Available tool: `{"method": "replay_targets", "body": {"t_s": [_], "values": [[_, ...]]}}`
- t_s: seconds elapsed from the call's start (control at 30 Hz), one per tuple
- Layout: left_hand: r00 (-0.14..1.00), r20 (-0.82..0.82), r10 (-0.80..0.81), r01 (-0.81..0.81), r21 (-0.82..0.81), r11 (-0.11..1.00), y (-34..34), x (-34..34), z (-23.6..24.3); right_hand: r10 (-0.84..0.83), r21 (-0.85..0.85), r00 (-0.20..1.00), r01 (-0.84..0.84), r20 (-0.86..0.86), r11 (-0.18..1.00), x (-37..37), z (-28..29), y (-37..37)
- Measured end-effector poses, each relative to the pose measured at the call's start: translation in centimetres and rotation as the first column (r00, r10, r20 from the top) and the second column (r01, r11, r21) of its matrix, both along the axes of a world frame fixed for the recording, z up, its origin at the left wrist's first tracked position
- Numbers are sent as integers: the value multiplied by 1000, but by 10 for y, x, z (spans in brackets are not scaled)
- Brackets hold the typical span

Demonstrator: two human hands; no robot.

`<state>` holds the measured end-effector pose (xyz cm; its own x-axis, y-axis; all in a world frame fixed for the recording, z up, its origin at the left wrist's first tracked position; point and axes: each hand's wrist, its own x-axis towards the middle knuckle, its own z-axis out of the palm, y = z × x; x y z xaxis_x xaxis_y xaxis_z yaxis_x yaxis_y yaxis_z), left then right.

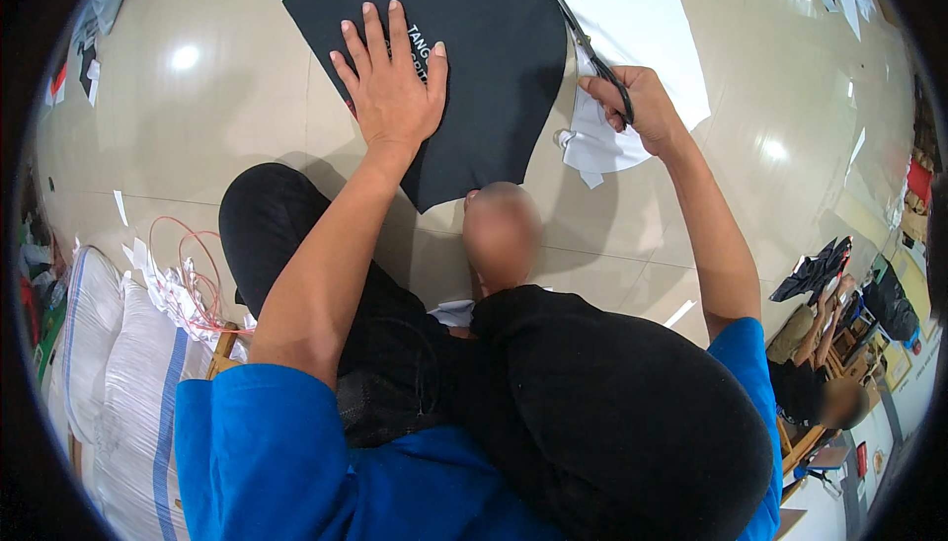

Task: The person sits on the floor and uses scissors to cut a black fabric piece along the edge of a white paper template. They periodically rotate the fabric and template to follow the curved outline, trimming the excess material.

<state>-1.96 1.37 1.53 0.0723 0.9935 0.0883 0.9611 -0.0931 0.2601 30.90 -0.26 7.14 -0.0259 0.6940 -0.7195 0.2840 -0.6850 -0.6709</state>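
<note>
A black cloth piece [494,77] with white lettering and curved edges lies on the floor in front of me. My left hand [400,97] rests flat on it, fingers spread, partly covering the lettering. To the right, my right hand [637,107] is closed around the handles of black scissors [591,52]. Their blades point up and to the left, along the black cloth's right edge. White material [642,18] lies beside and partly under the black piece; I cannot tell whether it is cloth or paper. A white scrap [592,178] sits at its lower end.
Glossy beige floor tiles [237,116] surround the cloth, with thin white strips [120,207] scattered about. Stuffed white sacks [133,383] and a pinkish-orange cord [207,274] are at the lower left. At the right, another person [810,383] sits among wooden furniture and handles dark cloth [815,270].
</note>
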Motion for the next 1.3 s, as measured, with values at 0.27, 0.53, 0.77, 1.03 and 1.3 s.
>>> {"method": "replay_targets", "body": {"t_s": [0.27, 0.53, 0.77, 1.03, 1.3], "values": [[1000, 5, -6, 6, 19, 1000, 6, 1, -4, 83, 6, 994, -84, 72, 996, 10, -1, 10], [1000, -1, -4, 4, 16, 1000, 7, 0, -4, 91, -10, 990, -90, 112, 996, 13, 6, 17], [1000, 1, 1, -1, 11, 1000, 7, 0, -4, 112, -31, 985, -109, 132, 994, 14, 9, 19], [1000, -12, -5, 5, 13, 1000, 7, 0, -5, 102, -17, 992, -101, 77, 995, 16, 6, 26], [1000, -12, -15, 16, 6, 1000, 6, -2, -6, 113, 28, 989, -116, 100, 993, 8, 8, 42]]}}
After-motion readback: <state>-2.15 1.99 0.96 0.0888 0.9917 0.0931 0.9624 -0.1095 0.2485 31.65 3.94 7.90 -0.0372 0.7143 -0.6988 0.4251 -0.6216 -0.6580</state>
